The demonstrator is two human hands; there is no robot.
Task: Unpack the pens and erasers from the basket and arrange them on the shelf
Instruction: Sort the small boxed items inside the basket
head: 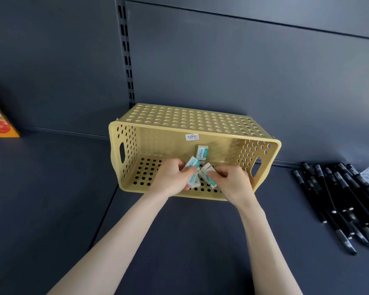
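At frame centre, inside the yellow perforated plastic basket (209, 122) lying on its side, the left hand (170, 177) grips white-and-teal boxed erasers (192, 167) while the right hand (233, 185) pinches perhaps two more.

pale yellow basket (179, 121) with rows of round holes; white, teal-banded erasers (193, 164) in the left hand (170, 177) and right hand (234, 182); black pens (339, 201), silver-ringed, right of them; orange-and-red carton (2, 122) far left; slate-blue shelf (51, 188) underneath.

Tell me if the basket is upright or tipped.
Tipped on its side: the basket opens toward the person, one holed wall on the shelf, another on top, erasers inside.
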